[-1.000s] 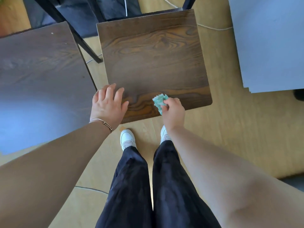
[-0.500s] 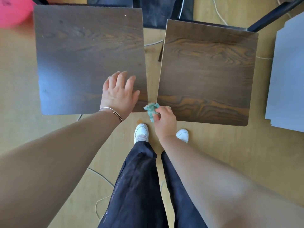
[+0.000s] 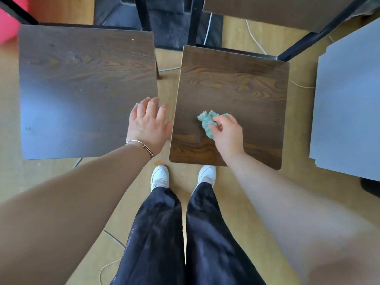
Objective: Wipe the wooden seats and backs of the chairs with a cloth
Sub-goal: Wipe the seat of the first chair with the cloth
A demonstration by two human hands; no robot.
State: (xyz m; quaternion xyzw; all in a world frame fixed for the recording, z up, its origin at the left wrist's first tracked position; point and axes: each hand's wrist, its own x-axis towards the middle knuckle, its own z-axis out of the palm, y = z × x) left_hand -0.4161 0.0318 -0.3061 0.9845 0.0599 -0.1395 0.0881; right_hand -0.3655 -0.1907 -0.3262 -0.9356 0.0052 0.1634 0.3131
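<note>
Two dark wooden chair seats stand side by side below me. My right hand [image 3: 227, 133] presses a crumpled teal cloth [image 3: 207, 122] onto the right chair seat [image 3: 236, 87], near its front middle. My left hand [image 3: 148, 125] lies flat with fingers spread on the front right corner of the left chair seat [image 3: 82, 85], with the thumb over the gap between the seats. The left seat shows small pale specks near its back edge. A wooden chair back [image 3: 277, 9] shows at the top right.
Black metal chair legs [image 3: 296, 45] run at the top. A grey board [image 3: 349, 99] lies on the floor to the right. White cords [image 3: 255, 39] trail over the wooden floor [image 3: 267, 194]. A pink object [image 3: 8, 23] sits at the top left. My feet stand just before the seats.
My right hand has moved the cloth from the front left corner of the right seat further in and to the right. My left hand shifted towards the left seat's right edge.
</note>
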